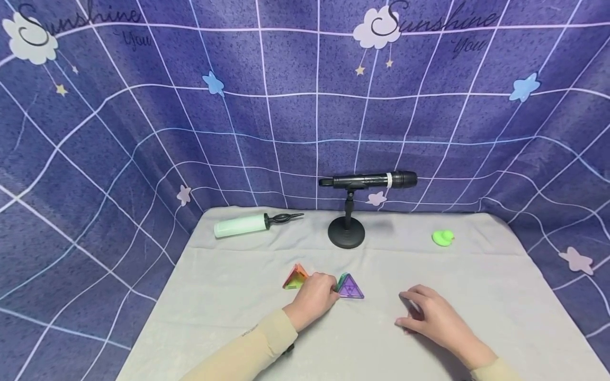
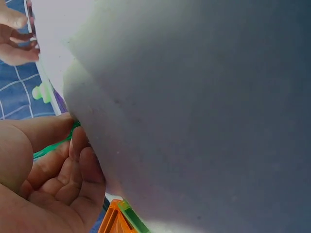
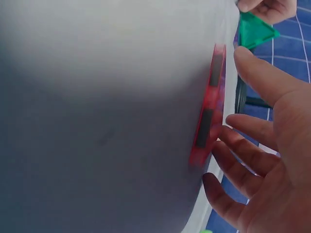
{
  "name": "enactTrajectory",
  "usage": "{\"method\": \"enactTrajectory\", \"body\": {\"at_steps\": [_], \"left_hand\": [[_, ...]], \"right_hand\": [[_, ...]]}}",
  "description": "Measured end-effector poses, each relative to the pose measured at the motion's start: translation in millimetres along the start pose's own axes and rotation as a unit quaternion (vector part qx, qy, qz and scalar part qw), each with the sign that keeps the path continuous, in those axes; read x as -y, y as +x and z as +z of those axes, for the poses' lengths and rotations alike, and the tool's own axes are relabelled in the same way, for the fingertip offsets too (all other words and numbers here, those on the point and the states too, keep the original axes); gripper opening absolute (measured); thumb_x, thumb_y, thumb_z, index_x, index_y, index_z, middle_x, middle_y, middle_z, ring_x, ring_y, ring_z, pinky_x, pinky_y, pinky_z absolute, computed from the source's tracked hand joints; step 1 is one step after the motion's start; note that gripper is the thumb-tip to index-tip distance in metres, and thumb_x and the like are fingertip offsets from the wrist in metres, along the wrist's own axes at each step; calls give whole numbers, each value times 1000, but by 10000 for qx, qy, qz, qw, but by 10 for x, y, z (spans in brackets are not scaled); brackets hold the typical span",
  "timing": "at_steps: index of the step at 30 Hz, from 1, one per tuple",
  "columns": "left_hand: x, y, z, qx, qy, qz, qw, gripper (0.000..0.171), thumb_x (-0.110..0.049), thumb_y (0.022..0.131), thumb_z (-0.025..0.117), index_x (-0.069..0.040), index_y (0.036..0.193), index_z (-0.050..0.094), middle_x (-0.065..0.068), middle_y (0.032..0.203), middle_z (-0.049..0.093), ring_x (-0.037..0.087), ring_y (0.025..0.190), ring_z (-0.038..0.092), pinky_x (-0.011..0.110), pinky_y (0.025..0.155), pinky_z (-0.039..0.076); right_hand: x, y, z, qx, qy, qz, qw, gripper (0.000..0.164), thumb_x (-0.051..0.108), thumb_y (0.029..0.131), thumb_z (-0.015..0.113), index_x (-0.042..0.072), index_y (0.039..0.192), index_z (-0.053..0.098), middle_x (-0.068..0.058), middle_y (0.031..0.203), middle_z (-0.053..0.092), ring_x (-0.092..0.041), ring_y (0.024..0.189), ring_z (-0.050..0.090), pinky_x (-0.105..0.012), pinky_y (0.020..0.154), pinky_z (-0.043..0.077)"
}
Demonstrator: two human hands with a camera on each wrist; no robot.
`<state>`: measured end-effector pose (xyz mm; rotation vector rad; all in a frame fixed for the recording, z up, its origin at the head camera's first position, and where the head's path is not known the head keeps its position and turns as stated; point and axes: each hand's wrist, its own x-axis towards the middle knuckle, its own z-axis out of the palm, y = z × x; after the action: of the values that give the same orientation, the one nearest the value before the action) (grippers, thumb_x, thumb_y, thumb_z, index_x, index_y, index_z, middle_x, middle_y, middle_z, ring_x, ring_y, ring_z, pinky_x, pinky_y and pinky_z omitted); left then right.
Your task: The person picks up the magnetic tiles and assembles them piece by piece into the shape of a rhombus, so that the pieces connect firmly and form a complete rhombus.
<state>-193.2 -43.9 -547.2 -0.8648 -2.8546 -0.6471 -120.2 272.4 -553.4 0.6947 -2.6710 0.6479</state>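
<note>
My left hand [image 1: 314, 301] pinches a green triangular magnetic tile [image 2: 51, 149] between thumb and fingers, low over the table. Leaning against the green one at its right is a purple triangular tile [image 1: 350, 288]. Just left of that hand stands a small tent of orange and yellow-green tiles [image 1: 295, 277]; the left wrist view shows its orange tile [image 2: 115, 218] partly behind the fingers. My right hand [image 1: 438, 317] is spread, thumb apart from fingers. Close by its fingertips is a red tile [image 3: 208, 107] with dark magnet strips; whether they touch I cannot tell.
Along the back stand a black microphone [image 1: 371, 180] on a round-based stand [image 1: 346, 233], a pale green hand pump [image 1: 242, 226] lying at left, and a green rubber duck [image 1: 443, 238] at right. A blue grid-patterned curtain [image 1: 295, 116] surrounds the cloth-covered table [image 1: 224, 296].
</note>
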Motion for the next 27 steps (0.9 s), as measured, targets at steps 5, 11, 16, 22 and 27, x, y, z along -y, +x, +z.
{"method": "enactTrajectory", "body": {"at_steps": [5, 11, 16, 22, 27], "left_hand": [[-3, -4, -12, -6, -27, 31, 10000, 34, -11, 82, 84, -18, 63, 57, -12, 58, 47, 5, 56, 44, 24, 55, 38], [5, -1, 3, -2, -21, 18, 10000, 33, -12, 83, 85, -18, 64, 59, -12, 59, 48, 5, 57, 45, 23, 55, 39], [5, -5, 4, -14, -43, 17, 10000, 32, -11, 82, 85, -18, 64, 59, -12, 59, 49, 4, 57, 45, 23, 55, 39], [2, -10, 1, 8, -3, -3, 10000, 36, -12, 83, 85, -18, 63, 56, -12, 58, 46, 5, 56, 43, 23, 55, 37], [-6, -20, -17, -4, 9, 2, 10000, 36, -11, 82, 85, -18, 63, 56, -12, 57, 46, 5, 56, 42, 23, 54, 37]], "right_hand": [[-66, -127, -53, -155, -95, -40, 9998, 61, 42, 70, 96, 3, 113, 76, 4, 105, 67, -14, 93, 64, -41, 80, 56], [-159, -222, -118, -71, 57, -228, 9997, 59, 42, 69, 96, 5, 111, 77, 5, 108, 64, -7, 89, 59, -34, 74, 53], [-187, -264, -162, 219, 318, -363, 9986, 61, 42, 73, 94, 3, 117, 75, 5, 110, 62, -3, 87, 54, -27, 72, 50], [-173, -268, -185, 393, 415, -374, 9977, 61, 39, 77, 93, 4, 122, 73, 8, 110, 62, 0, 88, 53, -21, 75, 46], [-156, -252, -187, 407, 482, -352, 9974, 60, 39, 77, 93, 7, 123, 71, 9, 108, 62, -1, 87, 53, -27, 73, 49]]}}
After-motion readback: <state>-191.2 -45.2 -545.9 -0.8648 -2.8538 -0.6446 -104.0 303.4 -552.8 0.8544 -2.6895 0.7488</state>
